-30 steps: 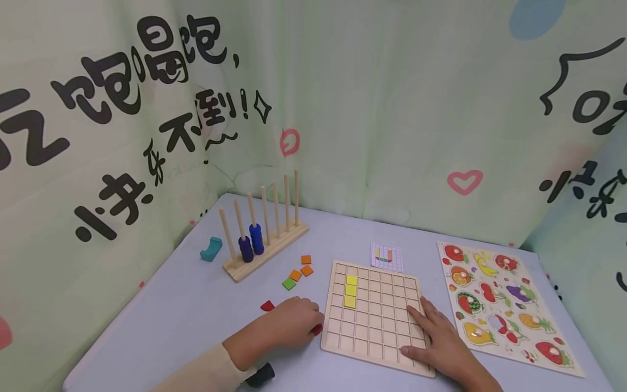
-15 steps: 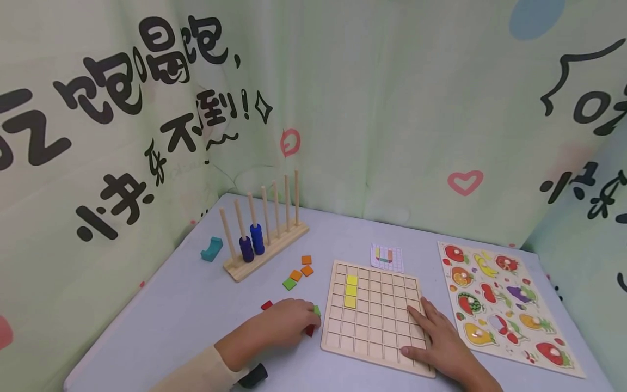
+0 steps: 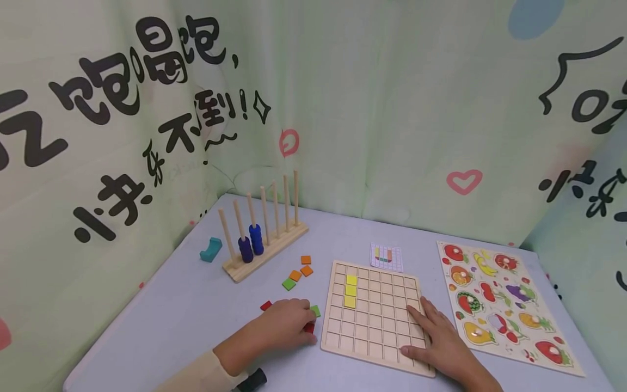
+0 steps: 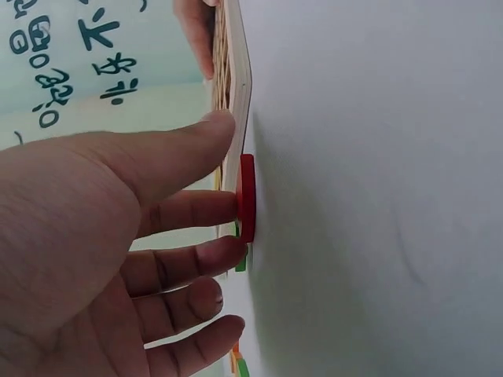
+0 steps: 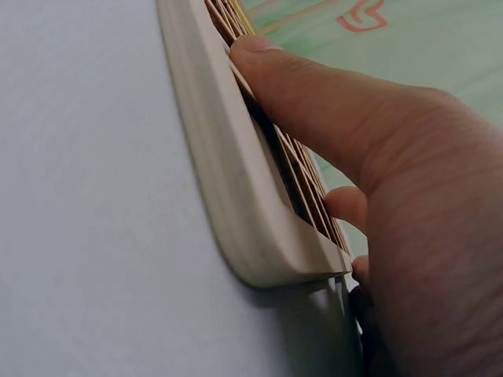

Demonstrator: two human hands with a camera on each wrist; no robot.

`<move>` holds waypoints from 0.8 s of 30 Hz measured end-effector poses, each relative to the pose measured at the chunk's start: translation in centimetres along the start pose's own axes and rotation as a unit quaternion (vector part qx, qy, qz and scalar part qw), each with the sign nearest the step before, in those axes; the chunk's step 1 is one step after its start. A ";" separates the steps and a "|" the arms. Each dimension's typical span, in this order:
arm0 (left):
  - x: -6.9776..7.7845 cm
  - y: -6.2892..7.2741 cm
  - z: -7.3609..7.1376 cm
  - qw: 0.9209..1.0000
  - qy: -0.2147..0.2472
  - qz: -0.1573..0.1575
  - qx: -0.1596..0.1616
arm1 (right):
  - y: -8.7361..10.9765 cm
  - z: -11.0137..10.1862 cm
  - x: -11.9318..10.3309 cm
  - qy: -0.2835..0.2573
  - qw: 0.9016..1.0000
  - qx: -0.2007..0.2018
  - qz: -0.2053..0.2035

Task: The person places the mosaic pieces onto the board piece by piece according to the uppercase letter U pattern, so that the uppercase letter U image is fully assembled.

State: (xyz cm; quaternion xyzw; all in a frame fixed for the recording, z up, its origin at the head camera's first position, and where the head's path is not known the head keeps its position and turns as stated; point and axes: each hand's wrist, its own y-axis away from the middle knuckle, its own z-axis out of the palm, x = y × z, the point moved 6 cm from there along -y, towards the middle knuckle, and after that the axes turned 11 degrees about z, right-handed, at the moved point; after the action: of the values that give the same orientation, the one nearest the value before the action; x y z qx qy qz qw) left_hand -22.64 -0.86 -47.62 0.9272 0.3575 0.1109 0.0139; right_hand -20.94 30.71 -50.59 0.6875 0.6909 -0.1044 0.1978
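Beside grid board (image 3: 374, 329), green tile (image 3: 315, 311) newly showing

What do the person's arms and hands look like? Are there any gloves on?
No gloves: the left hand and right hand are bare, with no rings showing. The left sleeve is long and plain cream, with a dark rounded thing beside it, too hidden to name. No right sleeve is in view.

Pale green curtains (image 3: 406, 109) with black lettering (image 3: 46, 153) behind and beside a pale table (image 3: 161, 321).
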 end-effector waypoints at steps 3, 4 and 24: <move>0.0 -0.1 -0.1 1.000 0.000 0.003 0.001 | -0.1 -0.1 0.0 0.001 1.000 0.002 -0.005; 0.1 -0.1 -0.1 1.000 -0.004 0.005 0.002 | -0.1 -0.1 0.0 0.001 1.000 0.002 -0.006; 0.2 -0.8 -0.9 0.999 -0.013 0.039 0.021 | -0.1 0.2 0.1 0.005 1.000 -0.021 0.012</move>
State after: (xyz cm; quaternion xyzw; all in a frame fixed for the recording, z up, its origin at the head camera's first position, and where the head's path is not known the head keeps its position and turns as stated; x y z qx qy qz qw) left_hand -23.16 -0.17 -46.81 0.9420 0.3228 0.0912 -0.0055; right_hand -21.00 30.69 -50.78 0.6917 0.6857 -0.0840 0.2104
